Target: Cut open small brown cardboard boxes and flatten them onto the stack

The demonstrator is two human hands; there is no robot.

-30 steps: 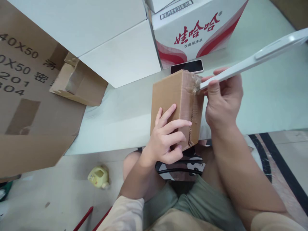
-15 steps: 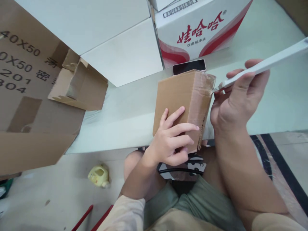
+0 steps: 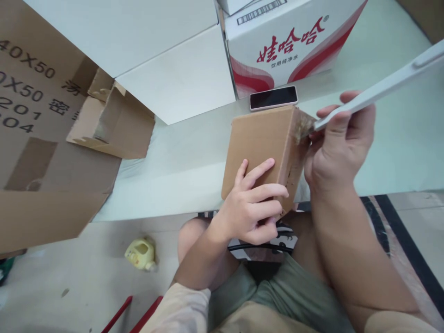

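A small brown cardboard box [image 3: 260,138] stands tilted at the near edge of the pale table [image 3: 180,166], right in front of the person, its near end hanging past the table edge above the lap. The left hand [image 3: 255,203] grips that near end: the fingers lie spread across the broad top face and curl round the right edge, holding the box steady. The right hand [image 3: 338,143] is just to the right of the box, its fingers closed round a long white tool [image 3: 381,90] whose handle runs up and away to the far right. The thumb presses along the handle near its tip, and the tip meets the far right corner of the box, where clear tape [image 3: 301,127] is crumpled and shiny. Whether a blade is out cannot be told. Just beyond the box a phone [image 3: 274,97] lies flat with a dark screen, close to the box's far edge but not touching it. Behind the phone stands a white carton [image 3: 287,41] with red print, and to its left are plain white boxes [image 3: 156,60]. Further left an opened brown box [image 3: 114,120] lies on its side on a big flattened sheet of cardboard [image 3: 45,152]. On the floor near the person's knee is a yellow jug [image 3: 140,254].
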